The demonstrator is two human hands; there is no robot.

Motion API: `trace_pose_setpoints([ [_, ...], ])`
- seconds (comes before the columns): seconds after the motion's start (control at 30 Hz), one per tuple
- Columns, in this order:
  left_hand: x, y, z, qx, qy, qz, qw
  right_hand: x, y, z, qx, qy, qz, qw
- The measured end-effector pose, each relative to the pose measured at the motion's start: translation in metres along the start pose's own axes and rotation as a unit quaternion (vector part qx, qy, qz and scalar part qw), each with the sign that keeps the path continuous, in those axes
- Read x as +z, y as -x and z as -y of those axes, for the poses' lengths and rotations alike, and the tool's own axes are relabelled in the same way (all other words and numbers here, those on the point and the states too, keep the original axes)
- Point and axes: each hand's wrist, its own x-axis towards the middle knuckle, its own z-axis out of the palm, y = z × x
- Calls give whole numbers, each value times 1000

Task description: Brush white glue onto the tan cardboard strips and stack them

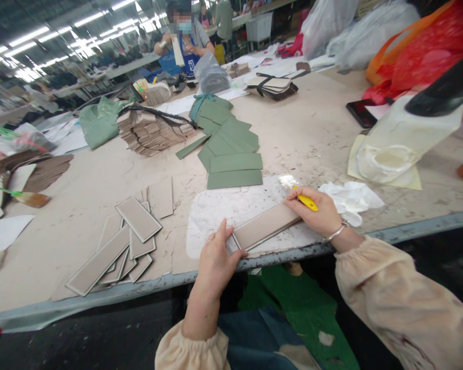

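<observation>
My left hand (pixel 218 257) rests at the near left end of a long beige panel (pixel 266 224) with a dark edge, thumb and fingers spread around its corner. In my right hand (pixel 318 208) is a yellow-handled tool (pixel 307 202), held at the panel's far right end; the tool's working tip is hidden. Under the panel lies a white sheet (pixel 206 210), with a small heap of white paste (pixel 287 181) at its upper edge. Green panels (pixel 235 178) fan out just beyond the sheet. Several framed beige panels (pixel 139 219) are piled loosely to the left.
A crumpled white tissue (pixel 351 200) lies right of my right hand. Farther right are a cloudy plastic container (pixel 393 144), a phone (pixel 361 113) and a red bag (pixel 432 51). Tied beige stacks (pixel 150 131) stand behind. Across the table, a masked person (pixel 185 41) holds a pale piece.
</observation>
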Motion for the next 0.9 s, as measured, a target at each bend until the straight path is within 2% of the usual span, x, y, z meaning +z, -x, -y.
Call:
trace_pose_setpoints([
  [0.57,0,1,1,40,-21,-23,999,1,0,0,-2,6,-2,1000],
  [0.9,-3,-1,5,27,-7,8,1000,1,0,-1,-9,9,-3,1000],
])
